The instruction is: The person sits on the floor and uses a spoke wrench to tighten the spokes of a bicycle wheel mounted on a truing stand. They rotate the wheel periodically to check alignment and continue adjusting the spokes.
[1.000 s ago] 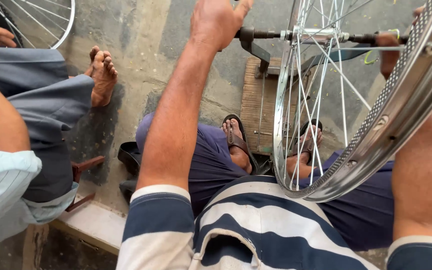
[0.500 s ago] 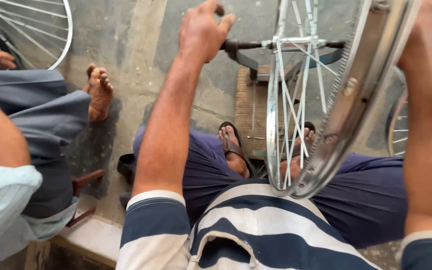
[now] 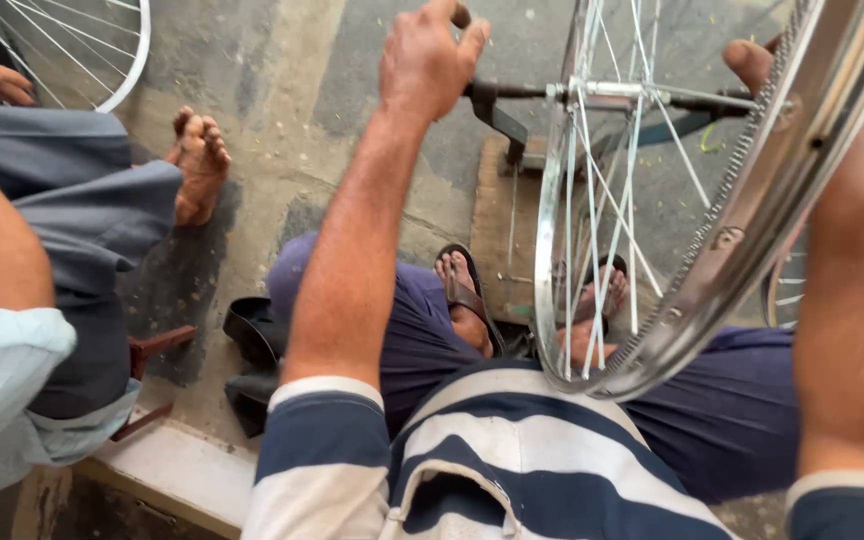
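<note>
Gripping axle (image 3: 602,92) both ends, hands (image 3: 430,62) closed; wheel rim (image 3: 752,230) swung rightward (view nearer).

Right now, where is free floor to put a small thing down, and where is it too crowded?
Bare concrete floor lies between the co-worker's bare foot and the left hand. It is crowded around the bicycle wheel, with the wooden board, sandalled foot and right hand close by.

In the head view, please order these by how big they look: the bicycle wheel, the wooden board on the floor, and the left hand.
1. Bicycle wheel, largest by far, though closest to the camera.
2. Wooden board, partly hidden.
3. Left hand, smallest.
</note>
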